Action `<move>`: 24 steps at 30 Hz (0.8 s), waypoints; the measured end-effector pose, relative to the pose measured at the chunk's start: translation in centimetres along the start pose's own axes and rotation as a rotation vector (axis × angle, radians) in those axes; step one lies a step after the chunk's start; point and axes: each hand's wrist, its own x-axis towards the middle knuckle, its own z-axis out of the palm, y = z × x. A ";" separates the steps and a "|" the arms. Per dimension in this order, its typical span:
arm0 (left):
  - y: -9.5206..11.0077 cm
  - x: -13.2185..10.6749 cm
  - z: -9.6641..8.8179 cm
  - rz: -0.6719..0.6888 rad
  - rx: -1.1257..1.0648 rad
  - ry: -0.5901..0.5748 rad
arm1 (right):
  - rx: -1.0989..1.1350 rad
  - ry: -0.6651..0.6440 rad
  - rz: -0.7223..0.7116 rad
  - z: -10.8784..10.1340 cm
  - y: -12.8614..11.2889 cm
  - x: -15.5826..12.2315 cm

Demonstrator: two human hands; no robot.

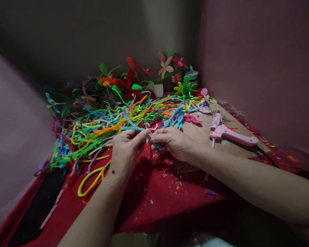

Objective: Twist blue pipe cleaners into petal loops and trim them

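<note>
My left hand (127, 148) and my right hand (172, 142) meet over the red cloth (154, 199), both pinched on one light blue pipe cleaner (130, 120). The pipe cleaner loops up from my left fingertips and runs down between the two hands, its lower end poking out under my right fingers. A big tangle of pipe cleaners (98, 132) in many colours lies just behind and left of my left hand.
A pink glue gun (230, 133) lies on a cardboard sheet (203, 132) right of my hands, its cord trailing right. Finished pipe-cleaner flowers (128, 77) stand at the back by the wall corner. A blue pipe-cleaner shape (177, 117) rests on the cardboard. Small scraps litter the cloth.
</note>
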 end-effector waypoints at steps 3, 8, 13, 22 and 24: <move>-0.1 0.1 -0.1 -0.012 0.001 -0.014 | -0.005 -0.006 0.013 -0.1 0.1 0.1; -0.2 0.2 0.0 -0.148 -0.147 -0.017 | 0.009 0.053 -0.004 0.0 0.0 0.2; -0.8 -0.3 0.6 -0.160 -0.293 -0.087 | 0.066 0.070 0.008 -0.1 -0.2 0.2; -1.7 0.3 -1.5 0.895 0.913 0.047 | -0.129 0.114 0.045 -0.2 -1.3 0.1; -1.0 0.2 -2.0 0.939 1.090 0.013 | -0.209 0.088 0.006 -0.3 -1.3 0.0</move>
